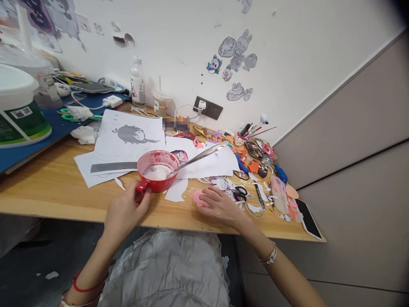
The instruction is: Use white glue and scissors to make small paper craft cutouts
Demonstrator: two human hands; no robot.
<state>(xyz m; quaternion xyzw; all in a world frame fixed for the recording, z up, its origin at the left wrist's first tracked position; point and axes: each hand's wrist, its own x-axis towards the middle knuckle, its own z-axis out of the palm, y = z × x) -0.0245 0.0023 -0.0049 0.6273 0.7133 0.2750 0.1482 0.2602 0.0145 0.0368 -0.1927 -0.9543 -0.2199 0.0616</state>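
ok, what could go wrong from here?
1. The red cup, held at its handle by the left hand, could tip, getting its whitish contents on the drawing sheet.
2. The long metal utensil juts past the rim; a bump might dislodge it.
3. The right hand might brush the nearby scissors.

A light-brown, wood-grained rectangular surface (pixel 64 187) stands against a smooth white wall (pixel 179 30). Above the surface, the wall carries flat grey-and-blue cartoon cutouts (pixel 236 59) and a black rectangular socket plate (pixel 207 108). Tall, flat grey panels (pixel 348 128) rise right of the surface; beneath it lies a dark floor (pixel 47 256) with white scraps (pixel 52 275).
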